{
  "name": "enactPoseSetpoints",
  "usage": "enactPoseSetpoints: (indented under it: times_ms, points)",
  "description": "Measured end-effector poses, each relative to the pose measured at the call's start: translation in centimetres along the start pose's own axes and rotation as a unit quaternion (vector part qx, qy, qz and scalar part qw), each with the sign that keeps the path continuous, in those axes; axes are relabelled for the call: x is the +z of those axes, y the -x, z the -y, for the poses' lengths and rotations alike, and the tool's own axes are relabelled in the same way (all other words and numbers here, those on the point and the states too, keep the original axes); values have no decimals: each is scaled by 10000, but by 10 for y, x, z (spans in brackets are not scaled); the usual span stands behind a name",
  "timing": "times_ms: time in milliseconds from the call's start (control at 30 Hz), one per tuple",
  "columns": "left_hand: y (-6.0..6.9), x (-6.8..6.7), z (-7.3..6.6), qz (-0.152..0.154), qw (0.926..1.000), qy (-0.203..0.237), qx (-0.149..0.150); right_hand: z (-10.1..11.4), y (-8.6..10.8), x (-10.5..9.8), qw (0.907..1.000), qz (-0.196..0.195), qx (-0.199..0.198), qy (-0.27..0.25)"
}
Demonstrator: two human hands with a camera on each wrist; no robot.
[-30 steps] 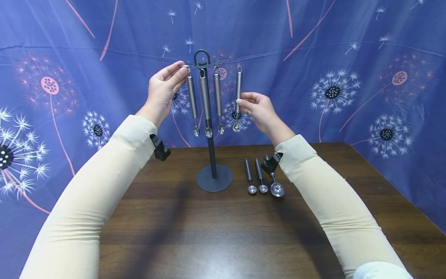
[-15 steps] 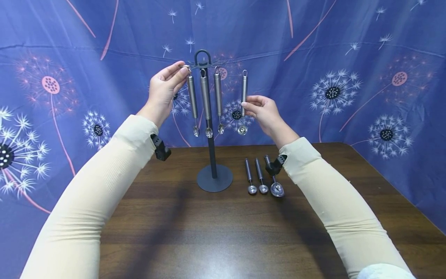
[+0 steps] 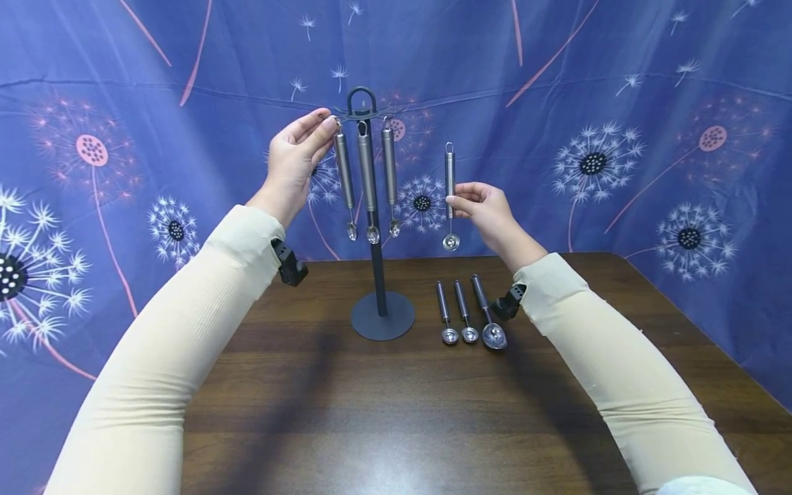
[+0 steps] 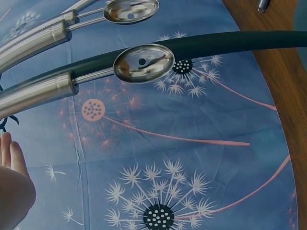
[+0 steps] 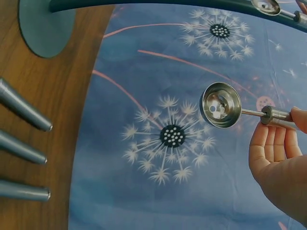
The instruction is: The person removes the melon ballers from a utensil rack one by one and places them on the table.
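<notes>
My right hand (image 3: 491, 210) pinches the steel handle of a melon baller (image 3: 450, 182), held upright to the right of the rack with its small bowl down. In the right wrist view its round scoop (image 5: 220, 105) has a hole in it. My left hand (image 3: 293, 161) pinches the upper left hook of a black utensil rack (image 3: 377, 268); the fingertips hide the hook's end. Hanging from the rack are three scoops with steel handles: a left one (image 3: 344, 172), a middle one (image 3: 367, 165) and a right one (image 3: 389, 165). The left wrist view shows an oval, holed bowl (image 4: 144, 63).
Three more scoops lie side by side on the wooden table (image 3: 383, 405), right of the rack's round base (image 3: 382, 326): a small one (image 3: 449, 335), another small one (image 3: 469, 333) and a larger one (image 3: 494, 335). A blue dandelion-print cloth (image 3: 482, 89) hangs behind.
My right hand has moved right and down with the melon baller, away from the rack. The left hand has stayed at the hook.
</notes>
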State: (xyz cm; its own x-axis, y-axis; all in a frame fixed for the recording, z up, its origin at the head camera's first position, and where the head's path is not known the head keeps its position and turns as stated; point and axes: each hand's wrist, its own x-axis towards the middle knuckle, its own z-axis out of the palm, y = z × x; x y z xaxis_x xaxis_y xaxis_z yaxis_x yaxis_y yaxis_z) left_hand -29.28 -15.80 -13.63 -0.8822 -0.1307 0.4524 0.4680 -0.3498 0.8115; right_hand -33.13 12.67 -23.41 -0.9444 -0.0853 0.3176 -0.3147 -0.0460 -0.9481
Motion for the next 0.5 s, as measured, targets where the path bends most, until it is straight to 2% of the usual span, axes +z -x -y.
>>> enactPoseSetpoints:
  times_ms: [200, 500]
  points:
    - [-1, 1, 0, 66, 10000, 13, 64, -2, 2, -8, 9997, 1, 15, 254]
    - [0, -1, 0, 159, 9998, 55, -53, -14, 10, -21, 9967, -194, 342, 704]
